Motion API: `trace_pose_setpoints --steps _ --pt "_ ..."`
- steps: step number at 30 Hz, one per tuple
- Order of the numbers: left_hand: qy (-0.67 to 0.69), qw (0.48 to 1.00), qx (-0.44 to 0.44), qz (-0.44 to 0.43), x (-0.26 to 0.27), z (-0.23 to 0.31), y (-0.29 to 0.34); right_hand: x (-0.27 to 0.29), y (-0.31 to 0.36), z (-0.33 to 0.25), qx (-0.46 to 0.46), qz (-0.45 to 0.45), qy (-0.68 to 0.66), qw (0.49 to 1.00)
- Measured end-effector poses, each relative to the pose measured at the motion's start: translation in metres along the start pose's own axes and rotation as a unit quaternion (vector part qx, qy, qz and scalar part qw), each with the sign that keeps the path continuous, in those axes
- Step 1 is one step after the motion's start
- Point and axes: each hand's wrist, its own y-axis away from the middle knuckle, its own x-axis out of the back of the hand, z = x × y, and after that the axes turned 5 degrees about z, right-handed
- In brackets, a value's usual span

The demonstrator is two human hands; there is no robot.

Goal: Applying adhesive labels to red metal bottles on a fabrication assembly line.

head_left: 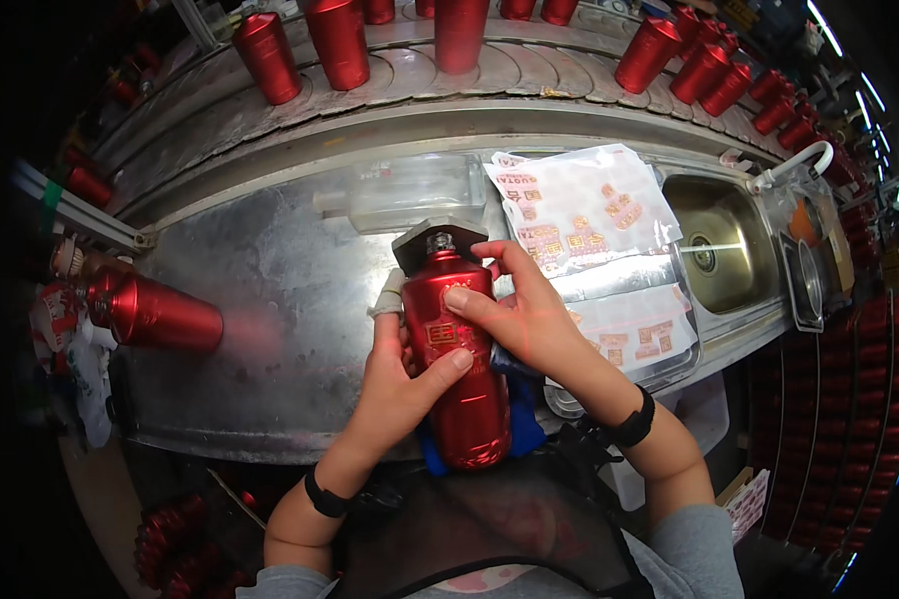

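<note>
A shiny red bottle point(464, 404) leans in front of me, its clear threaded neck pointing away and its base near my apron. My left hand point(390, 384) is closed round its left side, with the thumb lying across the front below a gold square mark. A whitish wrap point(389, 293) covers a left fingertip. Higher up, my right hand point(519, 309) presses its thumb on the bottle's front near the shoulder, fingers curled behind the right side. Behind the neck is a dark angular rest point(410, 241). Blue cloth point(526, 431) lies beneath the bottle's lower end.
Decal sheets point(634, 172) with red and gold print lie right of the bottle, beside a metal sink point(709, 240). A clear plastic tray point(410, 190) sits behind. Red bottles point(175, 314) lie at left. Upright red bottles point(338, 45) stand on a curved conveyor point(400, 75).
</note>
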Motion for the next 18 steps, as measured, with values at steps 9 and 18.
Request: trace_pose_setpoints --steps 9,18 --pt "0.010 0.999 -0.030 -0.034 0.005 -0.007 0.005 -0.004 -0.001 -0.002 0.034 0.008 0.026 0.999" --pt "0.021 0.999 -0.012 0.021 0.010 -0.008 -0.012 0.012 0.026 0.000 -0.064 -0.054 -0.086 0.993"
